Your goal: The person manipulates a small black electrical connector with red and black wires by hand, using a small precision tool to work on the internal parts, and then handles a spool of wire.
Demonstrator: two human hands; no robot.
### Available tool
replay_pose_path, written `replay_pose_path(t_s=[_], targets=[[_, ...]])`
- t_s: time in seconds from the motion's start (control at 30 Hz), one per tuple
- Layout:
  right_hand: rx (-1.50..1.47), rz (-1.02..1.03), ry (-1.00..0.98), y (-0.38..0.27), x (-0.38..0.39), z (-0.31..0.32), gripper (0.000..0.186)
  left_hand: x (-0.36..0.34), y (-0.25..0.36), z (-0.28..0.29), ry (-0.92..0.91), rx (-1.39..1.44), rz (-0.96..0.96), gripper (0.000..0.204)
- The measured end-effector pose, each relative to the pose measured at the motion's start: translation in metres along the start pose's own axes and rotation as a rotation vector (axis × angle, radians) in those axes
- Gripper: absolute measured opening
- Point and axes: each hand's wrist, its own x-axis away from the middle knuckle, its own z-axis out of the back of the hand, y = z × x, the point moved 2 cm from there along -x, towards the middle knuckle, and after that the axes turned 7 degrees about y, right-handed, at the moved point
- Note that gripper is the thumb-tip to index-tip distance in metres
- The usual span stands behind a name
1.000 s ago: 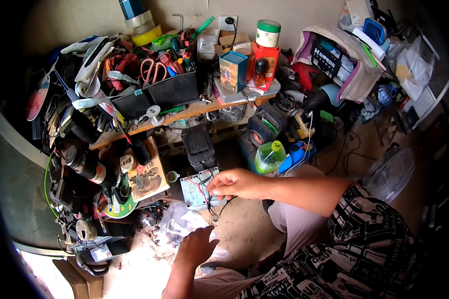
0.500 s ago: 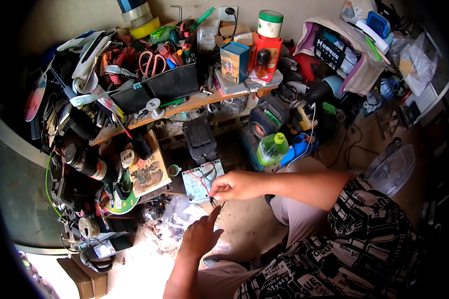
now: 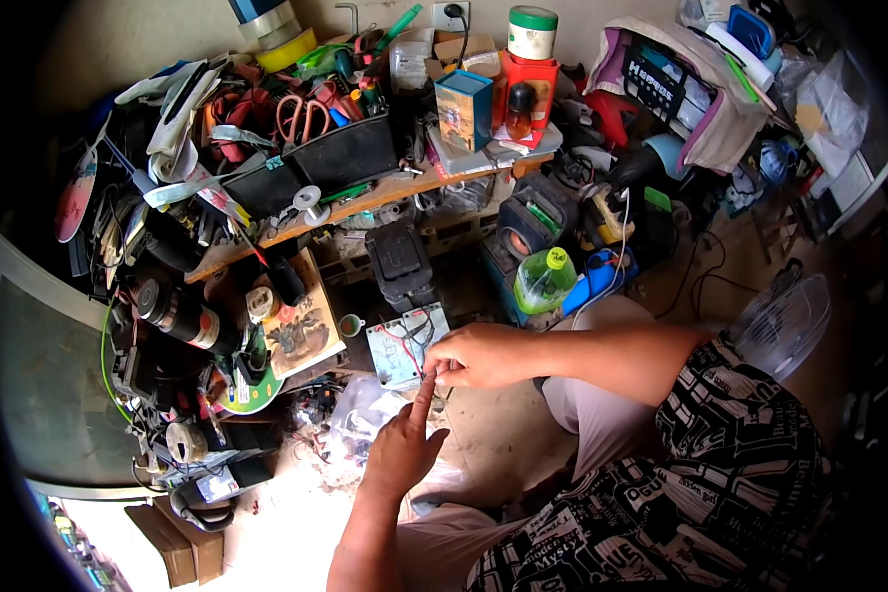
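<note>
A flat, light-coloured box (image 3: 387, 357) lies in front of me with red wire (image 3: 397, 340) and black wire on its top. My right hand (image 3: 476, 355) is at its right edge, fingers pinched where the wires run in; the exact grip is partly hidden. A short dark wire end shows below those fingers. From below reaches my left hand (image 3: 405, 449), its index finger stretched up to the right fingertips and its thumb held apart. Nothing shows in the left hand. Just behind the flat box stands a black lidded case (image 3: 401, 262).
A wooden shelf (image 3: 365, 212) crowded with tools runs behind. A green bottle (image 3: 545, 281) stands right of the case. Left are a book (image 3: 306, 335), a black flask (image 3: 178, 314) and an old screen (image 3: 54, 385). A clear plastic bag (image 3: 360, 414) lies near my left hand.
My left hand has moved up and slightly right, so its index finger now meets the right fingertips. The right hand stays by the flat box; the whole view has shifted slightly.
</note>
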Motion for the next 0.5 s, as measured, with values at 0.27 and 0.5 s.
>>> replay_pose_path(t_s=[0.27, 0.5], targets=[[0.018, 0.0, 0.038, 0.0002, -0.0002, 0.0006, 0.024, -0.0007, -0.0017, -0.0001, -0.02, 0.027, 0.026, 0.093], [0.153, 0.038, -0.02, 0.002, -0.0003, -0.0018, 0.024, -0.001, -0.001, -0.0013, -0.034, 0.026, 0.027, 0.092]])
